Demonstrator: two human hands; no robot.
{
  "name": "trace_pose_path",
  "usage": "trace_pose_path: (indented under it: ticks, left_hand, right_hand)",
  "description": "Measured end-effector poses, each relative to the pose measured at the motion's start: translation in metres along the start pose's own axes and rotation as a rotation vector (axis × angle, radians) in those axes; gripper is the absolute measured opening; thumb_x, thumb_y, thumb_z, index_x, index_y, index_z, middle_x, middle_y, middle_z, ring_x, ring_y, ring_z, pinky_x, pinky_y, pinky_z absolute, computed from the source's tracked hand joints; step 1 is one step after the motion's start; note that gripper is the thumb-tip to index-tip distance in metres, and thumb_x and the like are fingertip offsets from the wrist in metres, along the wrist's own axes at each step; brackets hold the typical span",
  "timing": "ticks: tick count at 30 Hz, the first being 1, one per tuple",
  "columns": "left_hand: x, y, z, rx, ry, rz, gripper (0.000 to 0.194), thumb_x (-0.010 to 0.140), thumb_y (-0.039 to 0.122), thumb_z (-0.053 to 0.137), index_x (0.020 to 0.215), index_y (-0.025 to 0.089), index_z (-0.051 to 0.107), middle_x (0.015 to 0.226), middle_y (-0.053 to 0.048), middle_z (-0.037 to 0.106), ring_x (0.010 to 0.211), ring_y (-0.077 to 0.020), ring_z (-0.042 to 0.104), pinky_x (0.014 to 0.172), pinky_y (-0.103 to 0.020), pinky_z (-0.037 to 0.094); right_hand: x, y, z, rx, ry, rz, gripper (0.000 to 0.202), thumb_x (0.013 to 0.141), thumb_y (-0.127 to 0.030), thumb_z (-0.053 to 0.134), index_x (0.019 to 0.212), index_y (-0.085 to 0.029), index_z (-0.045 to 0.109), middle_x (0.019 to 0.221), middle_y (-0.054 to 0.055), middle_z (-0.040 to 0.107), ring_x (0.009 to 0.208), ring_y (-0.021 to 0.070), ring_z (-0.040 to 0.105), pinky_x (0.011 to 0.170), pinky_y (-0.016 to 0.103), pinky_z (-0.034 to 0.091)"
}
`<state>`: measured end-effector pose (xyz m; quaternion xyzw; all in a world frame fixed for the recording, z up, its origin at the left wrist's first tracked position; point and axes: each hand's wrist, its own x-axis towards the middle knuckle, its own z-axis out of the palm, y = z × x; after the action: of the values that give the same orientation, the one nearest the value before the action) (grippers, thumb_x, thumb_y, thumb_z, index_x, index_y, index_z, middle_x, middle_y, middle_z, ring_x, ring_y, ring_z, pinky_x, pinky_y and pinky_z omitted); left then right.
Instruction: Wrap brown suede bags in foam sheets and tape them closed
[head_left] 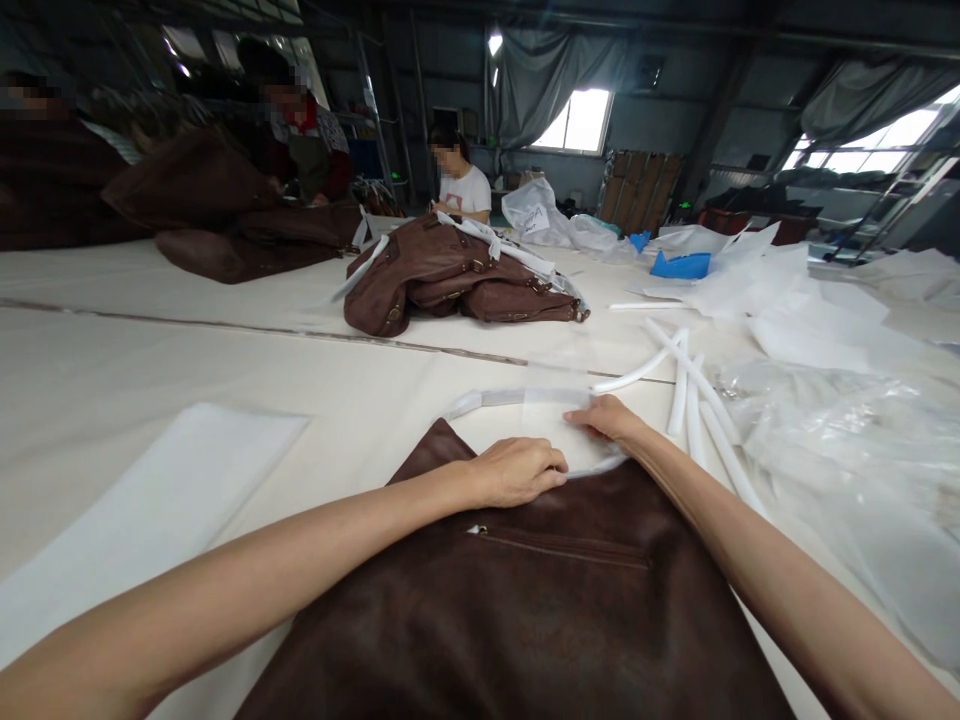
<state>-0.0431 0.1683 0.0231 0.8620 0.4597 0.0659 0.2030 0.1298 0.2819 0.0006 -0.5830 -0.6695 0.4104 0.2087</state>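
A dark brown leather-look bag (pixel 525 610) lies flat in front of me, with a zipper across its upper part. Its strap (pixel 499 397) arches beyond the top edge, wrapped in whitish padding and film. My left hand (pixel 521 470) is closed with curled fingers at the bag's upper edge; the fingertips are partly hidden. On the right side of the loop, my right hand (pixel 609 420) closes around the wrapped strap, its index finger reaching inward. Part of the strap is covered by this hand.
White foam tubes (pixel 694 400) and crumpled clear plastic bags (pixel 847 470) lie to the right. A white sheet (pixel 172 500) is at left. More brown bags (pixel 457 270) are piled across the table. Several people work behind, one in a white shirt (pixel 465 190).
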Motion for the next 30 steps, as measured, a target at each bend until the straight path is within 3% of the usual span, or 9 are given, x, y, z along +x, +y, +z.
trace_pose_path:
  ticks: [4, 12, 15, 17, 20, 23, 27, 30]
  left_hand:
    - [-0.001, -0.001, 0.007, -0.017, 0.047, 0.013, 0.023, 0.094, 0.03, 0.051, 0.108, 0.022, 0.068, 0.1, -0.006, 0.069, 0.094, -0.0222, 0.065, 0.081, -0.029, 0.046]
    - [-0.002, -0.003, 0.014, -0.034, 0.055, 0.037, 0.02, 0.093, 0.03, 0.056, 0.104, 0.022, 0.07, 0.1, -0.005, 0.069, 0.093, -0.0214, 0.064, 0.081, -0.028, 0.046]
    - [-0.005, 0.0, 0.011, -0.117, 0.052, 0.026, 0.017, 0.09, 0.029, 0.058, 0.1, 0.022, 0.07, 0.097, -0.004, 0.071, 0.089, -0.0203, 0.065, 0.079, -0.027, 0.046]
    - [-0.006, 0.001, 0.009, -0.157, 0.059, 0.014, 0.014, 0.089, 0.028, 0.06, 0.095, 0.022, 0.071, 0.092, -0.003, 0.071, 0.084, -0.0191, 0.065, 0.077, -0.026, 0.046]
    - [-0.009, 0.001, 0.006, -0.186, 0.106, -0.027, 0.009, 0.085, 0.027, 0.064, 0.088, 0.022, 0.071, 0.088, -0.002, 0.071, 0.081, -0.0185, 0.064, 0.076, -0.026, 0.047]
    - [-0.015, 0.001, 0.0, -0.218, 0.246, -0.151, 0.013, 0.085, 0.022, 0.06, 0.094, 0.02, 0.069, 0.094, -0.005, 0.069, 0.087, -0.0211, 0.064, 0.081, -0.031, 0.049]
    - [-0.027, 0.005, -0.016, -0.32, 0.464, -0.267, 0.035, 0.087, 0.018, 0.054, 0.122, 0.019, 0.058, 0.12, -0.012, 0.062, 0.104, -0.0227, 0.06, 0.094, -0.041, 0.047]
    - [-0.043, 0.015, -0.031, -0.512, 0.564, -0.155, 0.05, 0.075, 0.02, 0.07, 0.124, 0.02, 0.058, 0.127, -0.011, 0.06, 0.115, -0.0239, 0.057, 0.103, -0.042, 0.042]
  right_hand:
    - [0.008, 0.002, 0.014, 0.151, 0.034, -0.036, 0.025, 0.065, -0.031, 0.072, 0.057, -0.02, 0.051, 0.045, -0.006, 0.045, 0.043, 0.0091, 0.035, 0.046, 0.025, 0.028]
    - [0.02, 0.014, 0.024, 0.383, 0.3, -0.109, 0.025, 0.065, -0.038, 0.063, 0.057, -0.023, 0.044, 0.046, -0.008, 0.036, 0.05, 0.0112, 0.032, 0.05, 0.026, 0.028]
    - [0.021, -0.002, 0.013, 0.466, 0.286, -0.123, 0.025, 0.065, -0.04, 0.064, 0.061, -0.022, 0.047, 0.048, -0.007, 0.041, 0.051, 0.0116, 0.037, 0.05, 0.025, 0.032]
    - [0.015, -0.016, 0.001, 0.503, 0.196, -0.136, 0.024, 0.062, -0.038, 0.067, 0.064, -0.021, 0.052, 0.054, -0.003, 0.052, 0.053, 0.0125, 0.046, 0.053, 0.026, 0.038]
    - [-0.008, -0.035, -0.018, 0.523, 0.034, -0.147, 0.026, 0.057, -0.035, 0.075, 0.069, -0.017, 0.059, 0.07, 0.004, 0.067, 0.064, 0.0163, 0.061, 0.061, 0.028, 0.048]
    - [-0.047, -0.044, -0.035, 0.475, -0.029, -0.255, 0.03, 0.057, -0.036, 0.08, 0.071, -0.016, 0.063, 0.078, 0.006, 0.07, 0.07, 0.0166, 0.064, 0.069, 0.028, 0.049]
    - [-0.108, -0.042, -0.045, 0.305, 0.003, -0.478, 0.029, 0.071, -0.042, 0.077, 0.079, -0.015, 0.068, 0.078, 0.004, 0.071, 0.073, 0.0168, 0.062, 0.071, 0.029, 0.049]
    - [-0.15, -0.035, -0.042, 0.127, -0.03, -0.594, 0.026, 0.084, -0.043, 0.066, 0.089, -0.018, 0.071, 0.087, 0.005, 0.073, 0.082, 0.0205, 0.065, 0.078, 0.032, 0.052]
